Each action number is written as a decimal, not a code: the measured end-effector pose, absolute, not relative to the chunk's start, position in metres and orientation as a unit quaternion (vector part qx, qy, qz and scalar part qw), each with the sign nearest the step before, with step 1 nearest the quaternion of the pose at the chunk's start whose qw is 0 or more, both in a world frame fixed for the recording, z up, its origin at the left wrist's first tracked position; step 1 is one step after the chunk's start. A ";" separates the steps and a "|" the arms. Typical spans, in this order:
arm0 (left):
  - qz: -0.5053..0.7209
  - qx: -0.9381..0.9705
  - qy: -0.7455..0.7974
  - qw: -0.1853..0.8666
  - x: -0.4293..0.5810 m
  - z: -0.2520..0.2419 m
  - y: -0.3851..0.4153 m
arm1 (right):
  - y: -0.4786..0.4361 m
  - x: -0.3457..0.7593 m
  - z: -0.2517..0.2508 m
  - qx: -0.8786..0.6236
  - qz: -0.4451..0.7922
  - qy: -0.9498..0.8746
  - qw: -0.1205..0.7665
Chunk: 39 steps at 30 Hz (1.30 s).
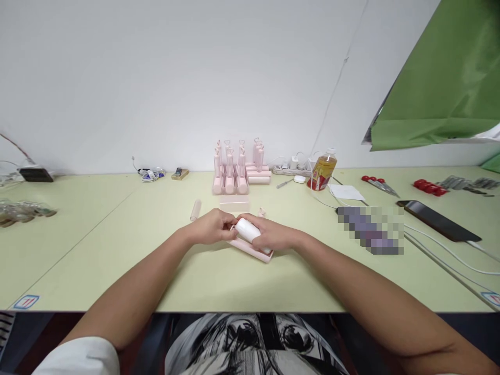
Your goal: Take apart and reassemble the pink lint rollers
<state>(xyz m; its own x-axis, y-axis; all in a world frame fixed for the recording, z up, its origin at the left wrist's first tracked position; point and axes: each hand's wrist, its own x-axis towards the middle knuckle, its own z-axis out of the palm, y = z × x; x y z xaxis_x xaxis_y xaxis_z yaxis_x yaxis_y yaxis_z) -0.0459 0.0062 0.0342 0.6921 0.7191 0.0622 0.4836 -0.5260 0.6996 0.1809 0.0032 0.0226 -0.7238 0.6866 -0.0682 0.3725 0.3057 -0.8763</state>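
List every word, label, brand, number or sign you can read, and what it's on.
"11", probably: red marks on the blue-framed left table sticker.
Right table sticker: cut off by the picture edge, unreadable.
Drink bottle label: too small and blurred to read.

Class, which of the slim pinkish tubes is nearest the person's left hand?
The lone tube just beyond the left hand. It sits by itself, whereas the other slim tubes stand upright, bunched together farther away.
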 end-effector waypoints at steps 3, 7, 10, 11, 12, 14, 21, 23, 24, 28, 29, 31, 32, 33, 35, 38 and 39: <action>0.182 0.851 0.352 0.345 -0.045 0.035 0.005 | 0.004 0.183 0.026 -0.323 0.484 -0.798 0.157; 0.190 0.844 0.351 0.358 -0.045 0.035 0.005 | 0.005 0.186 0.029 -0.313 0.479 -0.808 0.142; 0.191 0.844 0.346 0.363 -0.046 0.033 0.006 | 0.006 0.187 0.027 -0.306 0.470 -0.816 0.137; 0.192 0.844 0.348 0.361 -0.046 0.033 0.007 | 0.006 0.187 0.026 -0.302 0.469 -0.818 0.139; 0.194 0.842 0.352 0.359 -0.047 0.032 0.007 | 0.006 0.187 0.025 -0.299 0.468 -0.819 0.142; 0.200 0.837 0.362 0.357 -0.047 0.030 0.009 | 0.006 0.187 0.021 -0.299 0.462 -0.821 0.150; 0.301 0.834 0.356 0.295 -0.039 0.025 0.006 | 0.002 0.180 0.009 -0.289 0.396 -0.817 0.302; 0.315 0.841 0.341 0.278 -0.036 0.024 0.003 | 0.000 0.178 0.008 -0.283 0.387 -0.814 0.329; 0.316 0.846 0.333 0.273 -0.034 0.023 0.001 | -0.002 0.177 0.008 -0.276 0.390 -0.813 0.333; 0.309 0.854 0.334 0.251 -0.031 0.023 -0.004 | -0.006 0.175 0.009 -0.253 0.414 -0.811 0.328; 0.308 0.853 0.341 0.246 -0.031 0.024 -0.005 | -0.007 0.175 0.010 -0.251 0.417 -0.812 0.322; 0.307 0.851 0.354 0.238 -0.032 0.024 -0.004 | -0.009 0.174 0.011 -0.244 0.420 -0.816 0.314; 0.306 0.850 0.357 0.237 -0.032 0.025 -0.004 | -0.010 0.173 0.012 -0.238 0.421 -0.817 0.313; 0.305 0.851 0.357 0.237 -0.033 0.025 -0.004 | -0.011 0.173 0.012 -0.232 0.422 -0.818 0.314; 0.304 0.853 0.352 0.238 -0.034 0.024 -0.003 | -0.012 0.171 0.013 -0.218 0.422 -0.819 0.321; 0.305 0.853 0.348 0.240 -0.035 0.024 -0.002 | -0.012 0.170 0.012 -0.209 0.420 -0.820 0.328; 0.306 0.854 0.347 0.239 -0.035 0.024 -0.002 | -0.012 0.170 0.011 -0.209 0.419 -0.821 0.328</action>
<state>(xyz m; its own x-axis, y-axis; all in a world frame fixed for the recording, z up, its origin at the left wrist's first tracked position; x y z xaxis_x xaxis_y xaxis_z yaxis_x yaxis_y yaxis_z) -0.0349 -0.0020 0.0243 0.5724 0.7390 0.3554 0.4463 -0.6443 0.6210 0.1702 -0.0117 0.0115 -0.6980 0.6176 0.3626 0.0682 0.5614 -0.8248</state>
